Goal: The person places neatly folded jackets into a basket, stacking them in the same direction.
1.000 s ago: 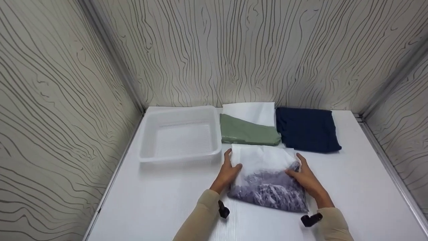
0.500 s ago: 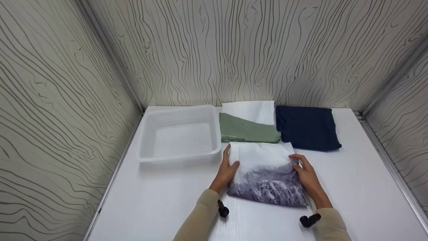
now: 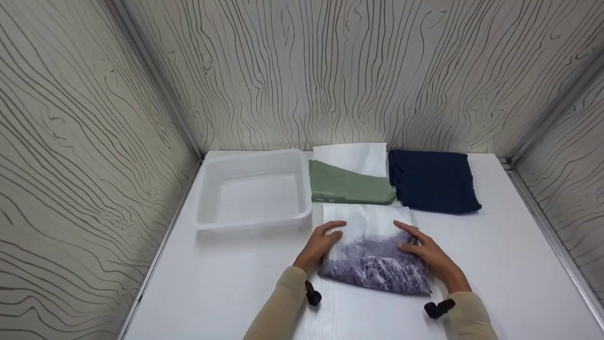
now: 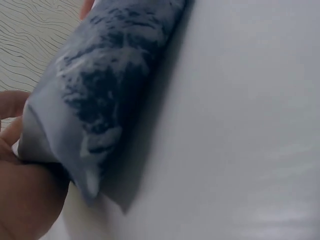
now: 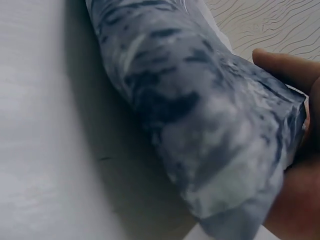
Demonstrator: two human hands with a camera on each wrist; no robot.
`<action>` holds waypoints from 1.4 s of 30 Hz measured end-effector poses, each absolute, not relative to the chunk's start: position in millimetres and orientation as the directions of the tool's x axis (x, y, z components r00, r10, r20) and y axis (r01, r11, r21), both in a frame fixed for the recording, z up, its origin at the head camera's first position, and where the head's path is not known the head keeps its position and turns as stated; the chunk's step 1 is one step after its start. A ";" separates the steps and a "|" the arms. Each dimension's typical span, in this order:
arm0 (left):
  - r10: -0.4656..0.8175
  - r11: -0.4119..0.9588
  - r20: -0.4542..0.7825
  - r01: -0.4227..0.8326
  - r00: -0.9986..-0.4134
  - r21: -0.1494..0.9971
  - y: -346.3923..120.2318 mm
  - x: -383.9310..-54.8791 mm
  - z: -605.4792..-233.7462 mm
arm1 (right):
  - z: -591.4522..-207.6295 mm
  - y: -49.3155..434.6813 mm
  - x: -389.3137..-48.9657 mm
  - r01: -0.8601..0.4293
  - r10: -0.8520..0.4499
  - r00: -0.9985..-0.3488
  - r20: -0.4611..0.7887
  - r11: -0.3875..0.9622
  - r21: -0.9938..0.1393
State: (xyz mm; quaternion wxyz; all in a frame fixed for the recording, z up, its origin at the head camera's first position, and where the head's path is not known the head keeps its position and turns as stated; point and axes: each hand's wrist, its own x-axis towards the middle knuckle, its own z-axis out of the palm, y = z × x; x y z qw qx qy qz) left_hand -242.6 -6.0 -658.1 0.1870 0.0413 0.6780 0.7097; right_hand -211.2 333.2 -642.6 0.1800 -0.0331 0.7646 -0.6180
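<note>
A folded cloth (image 3: 377, 267), white at the far part and printed with a grey-purple mountain pattern at the near part, lies on the white table. My left hand (image 3: 317, 246) rests at its left side, with thumb and fingers bent loosely over the top face. At the right side my right hand (image 3: 433, 255) lies with its fingers spread over the printed part. In the left wrist view the cloth's (image 4: 107, 75) side edge meets the hand and part of the fingers is hidden behind it. The right wrist view shows the cloth's (image 5: 185, 110) thick, rounded near fold.
A white plastic basket (image 3: 255, 223) stands at the back left. Beside it lie a folded green cloth (image 3: 349, 186) with a white piece (image 3: 361, 156) behind it, and a folded navy cloth (image 3: 434, 182). Patterned walls (image 3: 302, 75) enclose the table (image 3: 226, 283).
Both hands have shifted from the cloth's side edges inward, their fingers now over its top face. The cloth has stayed nearly in place.
</note>
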 end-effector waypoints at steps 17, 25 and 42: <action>0.374 0.105 -0.180 -0.151 -0.910 0.983 -10.1 -240.5 -662.6 | -652.1 332.6 -209.8 0.120 -0.312 -0.929 -0.201 0.259 -0.958; 0.392 0.125 -0.139 -0.097 -0.909 0.987 -11.6 -244.5 -653.7 | -644.2 333.7 -211.7 0.112 -0.287 -0.941 -0.182 0.245 -0.963; 0.433 0.131 -0.031 0.029 -0.901 0.991 -11.7 -263.3 -600.9 | -588.0 343.5 -232.5 0.009 -0.302 -0.948 -0.105 0.304 -0.953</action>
